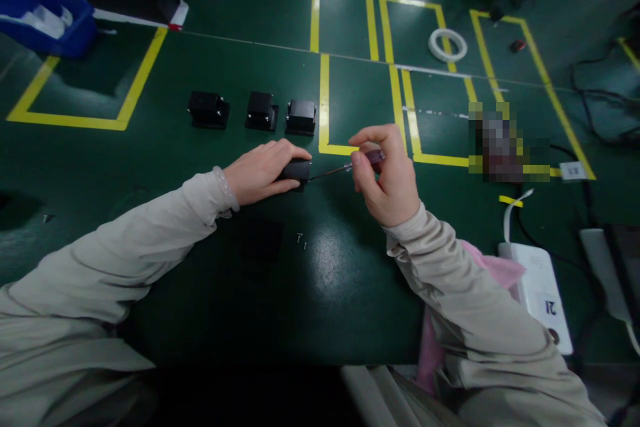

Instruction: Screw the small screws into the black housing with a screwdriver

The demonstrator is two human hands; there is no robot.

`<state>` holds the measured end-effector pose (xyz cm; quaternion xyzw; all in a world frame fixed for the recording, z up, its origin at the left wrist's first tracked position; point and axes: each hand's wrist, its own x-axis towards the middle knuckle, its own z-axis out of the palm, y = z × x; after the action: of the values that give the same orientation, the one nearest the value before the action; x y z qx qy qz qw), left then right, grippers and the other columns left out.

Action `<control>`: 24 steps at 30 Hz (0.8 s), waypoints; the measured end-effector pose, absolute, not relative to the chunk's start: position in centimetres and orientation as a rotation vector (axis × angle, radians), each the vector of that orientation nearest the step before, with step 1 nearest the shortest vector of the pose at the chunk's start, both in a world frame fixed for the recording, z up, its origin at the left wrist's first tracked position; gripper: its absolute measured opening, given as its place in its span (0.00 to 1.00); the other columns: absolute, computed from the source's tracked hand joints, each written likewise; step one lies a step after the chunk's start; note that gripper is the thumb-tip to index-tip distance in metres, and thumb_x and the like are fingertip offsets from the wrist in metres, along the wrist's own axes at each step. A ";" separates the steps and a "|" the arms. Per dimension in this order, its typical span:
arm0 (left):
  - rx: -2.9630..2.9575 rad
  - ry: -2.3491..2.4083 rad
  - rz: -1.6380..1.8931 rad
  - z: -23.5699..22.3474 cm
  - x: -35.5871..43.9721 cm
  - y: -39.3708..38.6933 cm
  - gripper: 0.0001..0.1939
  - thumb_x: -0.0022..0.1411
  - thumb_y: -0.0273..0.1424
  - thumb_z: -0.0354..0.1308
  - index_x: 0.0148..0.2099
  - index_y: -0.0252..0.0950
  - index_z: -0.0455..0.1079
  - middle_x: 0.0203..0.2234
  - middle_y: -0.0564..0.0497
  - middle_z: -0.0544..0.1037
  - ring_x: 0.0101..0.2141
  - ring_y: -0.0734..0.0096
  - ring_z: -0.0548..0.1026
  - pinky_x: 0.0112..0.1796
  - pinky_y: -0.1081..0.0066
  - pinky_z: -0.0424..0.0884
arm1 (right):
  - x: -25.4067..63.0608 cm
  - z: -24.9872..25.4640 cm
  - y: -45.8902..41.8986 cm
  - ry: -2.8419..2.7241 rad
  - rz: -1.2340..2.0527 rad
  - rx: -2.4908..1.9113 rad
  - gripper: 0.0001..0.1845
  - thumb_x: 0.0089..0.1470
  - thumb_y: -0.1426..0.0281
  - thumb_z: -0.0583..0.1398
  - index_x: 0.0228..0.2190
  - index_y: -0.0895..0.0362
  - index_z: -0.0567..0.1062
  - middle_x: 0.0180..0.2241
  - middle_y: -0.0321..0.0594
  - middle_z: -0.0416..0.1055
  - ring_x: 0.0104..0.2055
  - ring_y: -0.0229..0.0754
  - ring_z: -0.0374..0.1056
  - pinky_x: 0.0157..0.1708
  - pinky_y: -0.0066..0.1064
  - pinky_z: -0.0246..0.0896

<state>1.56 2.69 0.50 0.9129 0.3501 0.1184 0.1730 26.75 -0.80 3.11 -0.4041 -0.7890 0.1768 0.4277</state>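
Observation:
My left hand (265,170) is closed around a small black box-shaped part (296,170), pressing it to the green table. In my right hand (387,180) is a screwdriver (374,157), pinched by its handle. Its thin shaft points left, and the tip meets the right side of the black part; the exact contact is too small to make out. Beyond my left hand, three similar black parts (260,111) stand in a row. Nearer to me lie small screws (299,238) and a flat black plate (263,239).
Yellow tape outlines (324,100) mark the table. A roll of white tape (447,45) lies at the back right, and a blue bin (50,13) stands at the back left. Right of my arm are a white power bank-like box (540,293), cables and a pink cloth (493,265).

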 end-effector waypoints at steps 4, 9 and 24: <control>2.576 0.990 0.344 0.5 1.5 2.7 0.23 0.69 0.36 0.55 0.62 0.33 0.63 0.52 0.40 0.73 0.49 0.54 0.74 0.52 0.53 0.70 | 26.7 3.5 -0.9 -1.986 0.432 -1.009 0.10 0.68 0.61 0.52 0.38 0.53 0.68 0.31 0.34 0.69 0.29 0.34 0.69 0.31 0.30 0.67; 2.574 0.985 0.342 0.5 1.6 2.6 0.24 0.68 0.37 0.55 0.62 0.32 0.63 0.51 0.39 0.73 0.49 0.52 0.74 0.52 0.52 0.70 | 26.7 3.6 -1.1 -2.018 0.351 -0.985 0.09 0.68 0.64 0.51 0.43 0.54 0.68 0.31 0.34 0.68 0.28 0.33 0.67 0.30 0.29 0.66; 2.570 0.996 0.315 0.8 1.6 2.7 0.24 0.68 0.36 0.55 0.63 0.31 0.63 0.51 0.39 0.73 0.48 0.52 0.74 0.51 0.51 0.71 | 26.7 3.6 -1.2 -1.973 0.396 -1.029 0.09 0.68 0.66 0.50 0.43 0.55 0.67 0.28 0.33 0.69 0.25 0.33 0.65 0.28 0.29 0.62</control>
<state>1.63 2.65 0.79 0.9108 0.3530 0.1116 0.1827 26.66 -1.19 3.60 -0.4117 -0.7895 0.1584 0.4267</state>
